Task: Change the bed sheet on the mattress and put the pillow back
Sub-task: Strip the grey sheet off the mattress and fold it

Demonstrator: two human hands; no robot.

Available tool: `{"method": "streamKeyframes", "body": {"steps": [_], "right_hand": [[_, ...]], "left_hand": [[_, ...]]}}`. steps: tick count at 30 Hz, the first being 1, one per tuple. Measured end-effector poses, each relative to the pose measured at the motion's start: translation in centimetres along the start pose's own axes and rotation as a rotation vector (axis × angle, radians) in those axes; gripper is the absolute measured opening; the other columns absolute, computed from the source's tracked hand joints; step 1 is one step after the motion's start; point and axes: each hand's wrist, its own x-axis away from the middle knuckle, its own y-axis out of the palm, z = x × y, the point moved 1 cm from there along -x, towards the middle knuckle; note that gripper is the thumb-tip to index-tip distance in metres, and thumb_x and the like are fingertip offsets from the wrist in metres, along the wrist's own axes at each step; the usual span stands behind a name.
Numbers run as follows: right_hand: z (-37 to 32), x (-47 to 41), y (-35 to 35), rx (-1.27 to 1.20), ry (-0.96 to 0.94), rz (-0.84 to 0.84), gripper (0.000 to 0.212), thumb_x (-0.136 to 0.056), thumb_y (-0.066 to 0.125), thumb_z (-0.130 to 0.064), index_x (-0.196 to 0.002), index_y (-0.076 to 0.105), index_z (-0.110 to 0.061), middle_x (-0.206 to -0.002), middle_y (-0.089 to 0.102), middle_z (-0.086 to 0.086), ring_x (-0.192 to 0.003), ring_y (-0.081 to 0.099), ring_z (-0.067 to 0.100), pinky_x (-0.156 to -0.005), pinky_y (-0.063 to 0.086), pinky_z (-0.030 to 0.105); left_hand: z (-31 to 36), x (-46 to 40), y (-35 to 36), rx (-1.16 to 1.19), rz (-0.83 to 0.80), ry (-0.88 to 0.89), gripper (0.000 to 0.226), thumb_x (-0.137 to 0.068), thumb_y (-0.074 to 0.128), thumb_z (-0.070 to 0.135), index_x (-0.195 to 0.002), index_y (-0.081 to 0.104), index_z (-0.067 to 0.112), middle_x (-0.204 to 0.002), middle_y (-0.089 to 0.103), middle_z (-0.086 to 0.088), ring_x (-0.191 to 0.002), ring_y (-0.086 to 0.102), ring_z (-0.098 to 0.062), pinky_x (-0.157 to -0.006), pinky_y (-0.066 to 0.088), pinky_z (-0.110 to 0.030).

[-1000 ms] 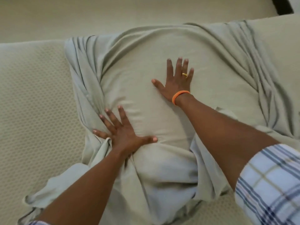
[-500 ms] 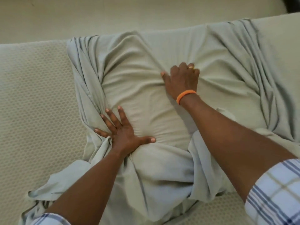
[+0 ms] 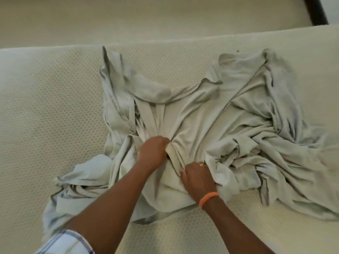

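Note:
A pale grey-green bed sheet lies bunched in loose folds on the middle of the bare cream mattress, which has a fine honeycomb texture. My left hand grips a gathered fold of the sheet near its centre, fingers curled into the cloth. Just to the right and nearer to me, my right hand, with a ring and an orange wristband, grips another bunch of the same sheet. No pillow is in view.
Beyond the mattress's far edge lies a plain cream floor. A dark frame or post stands at the top right corner. Bare mattress shows to the left, right and in front of the sheet.
Both hands pressed flat on the spread sheet earlier. Now they have curled shut on it and pulled it toward me, so the sheet is crumpled and its far edge has left the mattress edge.

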Motion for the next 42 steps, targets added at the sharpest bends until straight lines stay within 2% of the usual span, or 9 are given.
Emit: {"method": "streamKeyframes", "body": {"steps": [5, 9, 12, 15, 25, 29, 31, 37, 42], "right_hand": [[-0.2, 1.6, -3.3, -0.063, -0.025, 0.155, 0.018, -0.085, 0.052, -0.031, -0.077, 0.059, -0.017, -0.078, 0.058, 0.005, -0.074, 0.055, 0.026, -0.071, 0.044, 0.038], [0.6, 5.7, -5.0, -0.104, 0.153, 0.249, 0.022, -0.081, 0.066, -0.032, -0.095, 0.062, -0.016, -0.100, 0.056, 0.008, -0.093, 0.052, 0.027, -0.080, 0.044, 0.041], [1.4, 9.2, -3.9, -0.155, 0.379, 0.182, 0.041, -0.074, 0.077, -0.029, -0.107, 0.060, -0.011, -0.112, 0.051, 0.013, -0.100, 0.051, 0.033, -0.082, 0.046, 0.044], [1.0, 11.4, -2.8, -0.321, 0.610, -0.043, 0.062, -0.078, 0.077, -0.027, -0.131, 0.048, -0.010, -0.126, 0.040, 0.017, -0.108, 0.047, 0.039, -0.087, 0.046, 0.046], [-3.4, 6.3, -3.4, -0.324, 0.568, 0.025, 0.037, -0.086, 0.066, -0.039, -0.109, 0.057, -0.011, -0.120, 0.043, 0.013, -0.108, 0.046, 0.035, -0.088, 0.044, 0.046], [-2.9, 4.0, -3.0, -0.360, 0.578, -0.118, 0.040, -0.090, 0.057, -0.043, -0.116, 0.054, -0.013, -0.125, 0.046, 0.012, -0.118, 0.044, 0.035, -0.095, 0.039, 0.047], [-2.4, 3.9, -3.2, -0.409, 0.610, -0.122, 0.038, -0.090, 0.055, -0.044, -0.114, 0.055, -0.014, -0.125, 0.048, 0.011, -0.119, 0.045, 0.033, -0.096, 0.039, 0.047], [-1.7, 5.4, -8.0, -1.000, 0.810, 0.225, 0.035, -0.089, 0.063, -0.043, -0.101, 0.058, -0.011, -0.099, 0.057, 0.007, -0.087, 0.055, 0.020, -0.078, 0.047, 0.033], [-5.4, 4.2, -16.2, -1.578, 0.803, -0.198, 0.049, -0.072, 0.073, -0.061, -0.080, 0.059, -0.015, -0.067, 0.055, 0.002, -0.058, 0.050, 0.012, -0.054, 0.043, 0.029]], "left_hand": [[3.1, 6.5, 2.2, 0.041, -0.256, -0.022, 0.019, -0.091, 0.062, 0.024, -0.105, 0.071, 0.015, -0.105, 0.070, -0.009, -0.098, 0.064, -0.027, -0.080, 0.049, -0.033], [3.2, 11.2, 2.6, -0.165, 0.245, 0.105, 0.052, -0.080, 0.069, 0.024, -0.129, 0.056, 0.012, -0.129, 0.051, -0.017, -0.126, 0.044, -0.038, -0.110, 0.033, -0.052], [0.2, 14.7, 1.9, -0.016, 0.362, -0.397, 0.080, -0.082, 0.062, 0.050, -0.148, 0.031, 0.015, -0.151, 0.026, -0.018, -0.143, 0.022, -0.040, -0.117, 0.011, -0.056], [-3.4, 17.9, 2.3, 0.230, 0.183, -0.785, 0.097, -0.079, 0.060, 0.069, -0.150, 0.024, 0.014, -0.154, 0.029, -0.016, -0.141, 0.029, -0.037, -0.111, 0.026, -0.062], [0.1, 6.8, -3.6, 0.228, 0.224, -0.371, 0.029, -0.092, 0.058, 0.038, -0.105, 0.063, 0.012, -0.105, 0.064, -0.004, -0.102, 0.062, -0.025, -0.080, 0.045, -0.034], [1.4, 2.3, -1.5, 0.273, 0.127, -0.498, 0.056, -0.091, 0.063, 0.031, -0.136, 0.042, 0.006, -0.130, 0.053, -0.014, -0.120, 0.053, -0.032, -0.089, 0.044, -0.039], [1.0, 2.0, -1.0, 0.325, 0.215, -0.550, 0.029, -0.092, 0.056, 0.021, -0.116, 0.057, 0.005, -0.112, 0.063, -0.014, -0.110, 0.060, -0.033, -0.080, 0.045, -0.034], [4.0, 9.1, -4.9, 0.494, 0.414, -0.459, 0.012, -0.095, 0.055, 0.017, -0.092, 0.064, 0.010, -0.088, 0.062, 0.004, -0.081, 0.055, -0.013, -0.068, 0.036, -0.024], [8.6, 19.7, -10.0, 0.741, 0.210, -0.209, 0.014, -0.092, 0.064, 0.016, -0.079, 0.063, 0.020, -0.072, 0.062, 0.006, -0.066, 0.054, -0.002, -0.065, 0.042, -0.022]]}}
